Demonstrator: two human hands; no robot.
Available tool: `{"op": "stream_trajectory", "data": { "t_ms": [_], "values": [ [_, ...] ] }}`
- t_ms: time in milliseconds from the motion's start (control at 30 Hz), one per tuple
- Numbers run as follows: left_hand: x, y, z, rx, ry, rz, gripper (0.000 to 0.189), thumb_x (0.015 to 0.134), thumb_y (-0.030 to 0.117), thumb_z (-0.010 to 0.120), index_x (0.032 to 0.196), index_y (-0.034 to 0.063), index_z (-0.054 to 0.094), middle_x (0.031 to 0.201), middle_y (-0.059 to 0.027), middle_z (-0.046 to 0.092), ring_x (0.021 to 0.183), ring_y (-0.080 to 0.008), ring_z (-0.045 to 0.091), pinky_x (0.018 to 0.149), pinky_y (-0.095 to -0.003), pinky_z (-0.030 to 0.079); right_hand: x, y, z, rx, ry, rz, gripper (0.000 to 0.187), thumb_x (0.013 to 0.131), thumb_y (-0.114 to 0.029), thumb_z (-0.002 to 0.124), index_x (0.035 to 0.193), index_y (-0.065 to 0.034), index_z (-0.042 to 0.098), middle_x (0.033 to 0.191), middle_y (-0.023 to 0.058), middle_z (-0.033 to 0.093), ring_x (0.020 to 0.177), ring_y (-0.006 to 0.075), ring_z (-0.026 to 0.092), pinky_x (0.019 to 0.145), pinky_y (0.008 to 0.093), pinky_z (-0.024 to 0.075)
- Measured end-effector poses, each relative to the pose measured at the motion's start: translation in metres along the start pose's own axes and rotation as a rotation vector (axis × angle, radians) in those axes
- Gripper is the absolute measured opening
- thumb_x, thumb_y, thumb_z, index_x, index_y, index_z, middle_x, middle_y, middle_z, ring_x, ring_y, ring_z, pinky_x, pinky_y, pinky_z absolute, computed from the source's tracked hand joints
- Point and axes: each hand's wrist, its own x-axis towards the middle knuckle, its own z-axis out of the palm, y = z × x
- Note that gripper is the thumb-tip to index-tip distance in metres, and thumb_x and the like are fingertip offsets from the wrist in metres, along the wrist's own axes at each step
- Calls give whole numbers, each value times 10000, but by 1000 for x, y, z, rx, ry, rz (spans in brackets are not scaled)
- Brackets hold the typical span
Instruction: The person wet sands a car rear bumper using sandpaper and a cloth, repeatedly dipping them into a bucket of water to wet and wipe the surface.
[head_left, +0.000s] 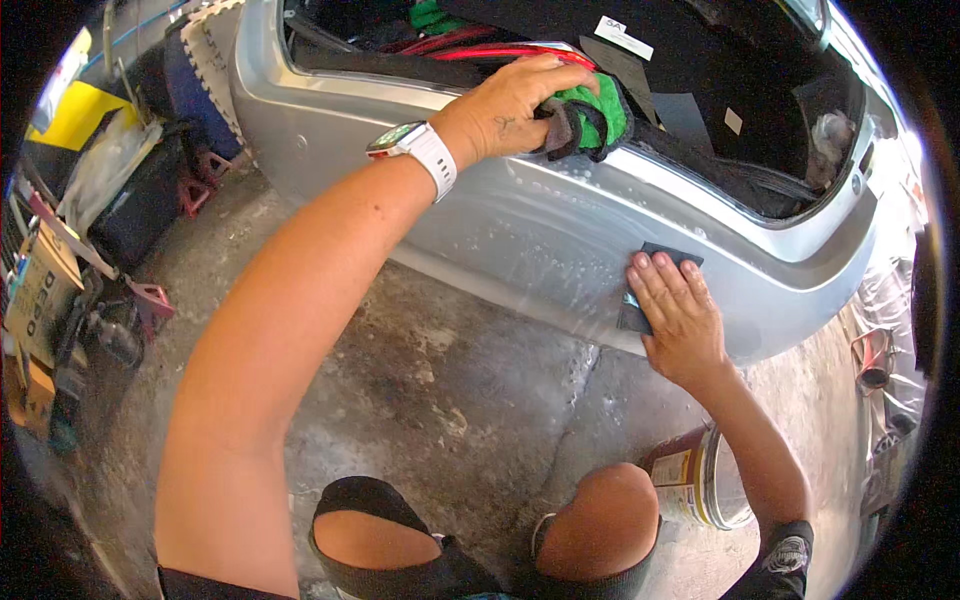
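Note:
A silver car bumper (480, 217) stretches across the view before me, with white suds and wet streaks on its face. My left hand (517, 105), a white-strapped watch on its wrist, rests at the bumper's upper edge. Bunched in its fingers is a green and grey cloth (616, 109). Lower on the right, the fingers of my right hand (679, 319) lie flat over a dark sheet of sandpaper (679, 253), pressing it against the bumper face. Most of that sheet is hidden under the hand.
Above the bumper opens a dark cargo area (750, 71) with a red glossy strip and a white card (624, 37). A bucket (712, 480) stands by my right knee. Red jack stands (152, 306) and a cardboard box (46, 292) are at left on the stained concrete floor (450, 405).

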Motion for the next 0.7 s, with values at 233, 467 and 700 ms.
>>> {"op": "stream_trajectory", "data": {
  "t_ms": [233, 467, 700],
  "values": [
    [-2, 3, -2, -14, 54, 33, 466, 783, 70, 717, 1237, 109, 623, 1155, -122, 647, 1073, -322, 639, 929, -369, 510, 159, -95, 11, -339, 100, -244, 715, 987, -331, 430, 1616, -48, 241, 1694, 80, 236, 1572, 212, 163, 1295, 410, 55],
    [-15, 11, -14, 2, -15, -99, 520, 763, -12, 686, 1257, 135, 616, 1146, -118, 644, 1056, -324, 633, 925, -363, 500, 145, -91, 14, -298, 36, -312, 796, 981, -427, 438, 1620, -22, 191, 1720, 94, 126, 1589, 216, 89, 1301, 423, 24],
    [2, 5, 3, 3, 34, 15, 495, 768, 14, 678, 1249, 110, 611, 1183, -121, 639, 1129, -341, 629, 981, -379, 494, -111, 30, 82, 22, 21, -43, 807, 757, -162, 655, 1537, -153, 449, 1609, -20, 425, 1511, 131, 321, 1274, 385, 196]
  ]
}}
